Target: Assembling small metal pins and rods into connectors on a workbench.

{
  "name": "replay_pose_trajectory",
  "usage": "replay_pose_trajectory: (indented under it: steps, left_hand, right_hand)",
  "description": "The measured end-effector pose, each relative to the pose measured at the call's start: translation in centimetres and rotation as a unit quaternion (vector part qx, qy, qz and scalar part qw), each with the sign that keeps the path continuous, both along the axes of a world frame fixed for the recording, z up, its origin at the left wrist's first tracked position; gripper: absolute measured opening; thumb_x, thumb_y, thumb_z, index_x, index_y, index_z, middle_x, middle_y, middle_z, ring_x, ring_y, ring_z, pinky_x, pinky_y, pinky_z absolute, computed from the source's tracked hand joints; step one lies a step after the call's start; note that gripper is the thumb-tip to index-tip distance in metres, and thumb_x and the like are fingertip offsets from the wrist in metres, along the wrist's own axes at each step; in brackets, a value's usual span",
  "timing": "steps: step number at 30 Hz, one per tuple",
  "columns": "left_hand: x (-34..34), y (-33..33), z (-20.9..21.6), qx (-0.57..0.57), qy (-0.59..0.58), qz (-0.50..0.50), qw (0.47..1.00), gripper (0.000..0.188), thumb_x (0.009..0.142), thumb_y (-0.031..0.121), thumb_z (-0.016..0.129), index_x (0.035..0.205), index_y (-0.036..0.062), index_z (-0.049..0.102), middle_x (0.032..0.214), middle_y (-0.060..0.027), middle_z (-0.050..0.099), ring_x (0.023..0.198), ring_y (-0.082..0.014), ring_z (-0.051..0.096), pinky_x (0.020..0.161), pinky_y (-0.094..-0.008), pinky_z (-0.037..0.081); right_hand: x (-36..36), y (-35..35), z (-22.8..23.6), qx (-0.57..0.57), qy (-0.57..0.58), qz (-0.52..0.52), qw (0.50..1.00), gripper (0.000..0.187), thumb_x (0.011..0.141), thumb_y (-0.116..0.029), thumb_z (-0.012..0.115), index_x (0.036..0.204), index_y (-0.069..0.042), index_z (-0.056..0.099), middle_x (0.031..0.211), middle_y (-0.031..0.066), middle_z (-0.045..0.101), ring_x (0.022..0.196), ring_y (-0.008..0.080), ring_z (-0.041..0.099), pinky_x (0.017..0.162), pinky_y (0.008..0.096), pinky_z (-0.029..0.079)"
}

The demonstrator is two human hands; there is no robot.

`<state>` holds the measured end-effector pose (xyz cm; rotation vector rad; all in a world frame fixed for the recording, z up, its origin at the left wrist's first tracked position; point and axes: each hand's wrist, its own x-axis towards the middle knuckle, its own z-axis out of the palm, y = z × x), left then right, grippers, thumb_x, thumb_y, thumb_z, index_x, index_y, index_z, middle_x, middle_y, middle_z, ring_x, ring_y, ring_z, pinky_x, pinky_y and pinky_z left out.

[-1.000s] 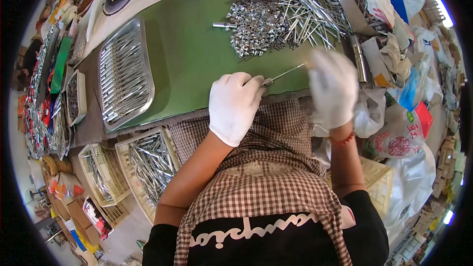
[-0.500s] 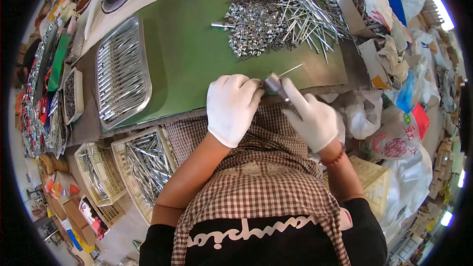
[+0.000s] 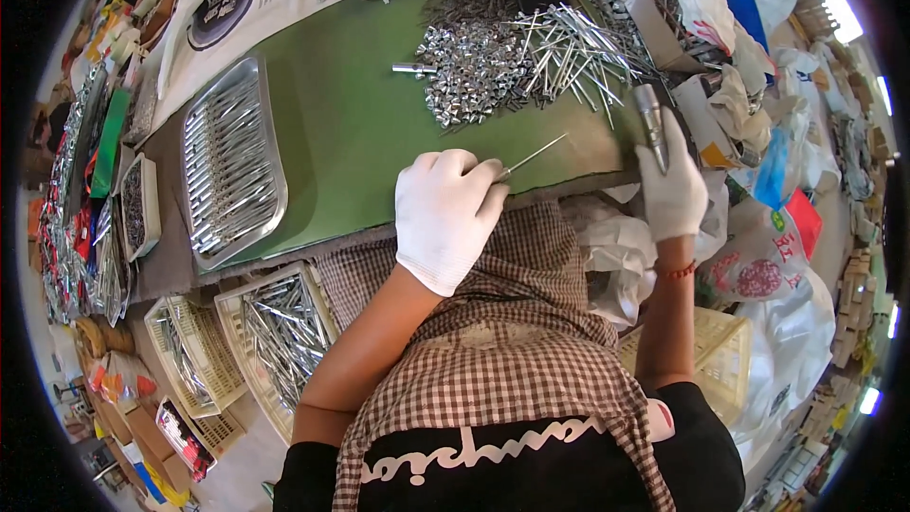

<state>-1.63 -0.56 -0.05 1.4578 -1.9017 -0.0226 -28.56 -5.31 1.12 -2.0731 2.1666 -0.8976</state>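
We were seated at the near edge of the green bench (image 3: 360, 133), both hands in white gloves. Our left hand (image 3: 445, 213) rested at that edge, its fingers closed together and pinched on a thin metal rod (image 3: 533, 155) that stuck out toward the right, its far end just above the bench. Our right hand (image 3: 671, 192) was raised near the bench's right edge, clamped around a stubby grey metal tool (image 3: 650, 123) that pointed up and away from us, well apart from the rod.

Toward the far edge lay a heap of small shiny clips (image 3: 469, 62) and, just beside it to the right, a loose pile of long rods (image 3: 573, 52). One short silvery sleeve (image 3: 414, 67) lay alone to the left of the heap. A metal tray (image 3: 230, 166) of finished pieces in rows sat along the left edge, and cream plastic baskets (image 3: 275, 337) of more rods stood below the bench at our left knee.

We judged the rod the weak point: held only at one end, it could slip or roll off the near edge into our lap. The tool, with the rod so slender, could miss it and glance onto the gloved fingers. A careless reach could also scatter the clips.
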Motion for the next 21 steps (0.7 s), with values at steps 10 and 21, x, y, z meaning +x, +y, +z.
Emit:
replay_pose_trajectory:
  steps: [10,21]
  left_hand:
    - [1.4,0.0,1.2,0.052,0.01,-0.022,0.998,0.012,0.071,0.011,0.072,0.081,0.008,0.065,0.087,-0.0084,0.063,0.084,-0.0326,0.062,0.075,-0.0453,0.049]
    - [27.7,6.5,8.1,0.067,-0.029,0.265,0.962,0.022,0.089,0.019,0.062,0.105,0.0037,0.065,0.1,-0.0159,0.068,0.094,-0.032,0.066,0.082,-0.0389,0.052]
  right_hand:
    - [3.1,-9.0,-0.4,-0.171,0.192,0.221,0.941,0.023,0.088,-0.02,0.066,0.11,-0.017,0.072,0.101,0.0111,0.068,0.093,0.0338,0.064,0.081,0.0447,0.051]
    - [4.6,-14.7,1.8,-0.082,0.284,0.385,0.874,0.015,0.081,-0.008,0.065,0.096,-0.008,0.066,0.105,0.0136,0.063,0.102,0.0365,0.058,0.089,0.046,0.047]
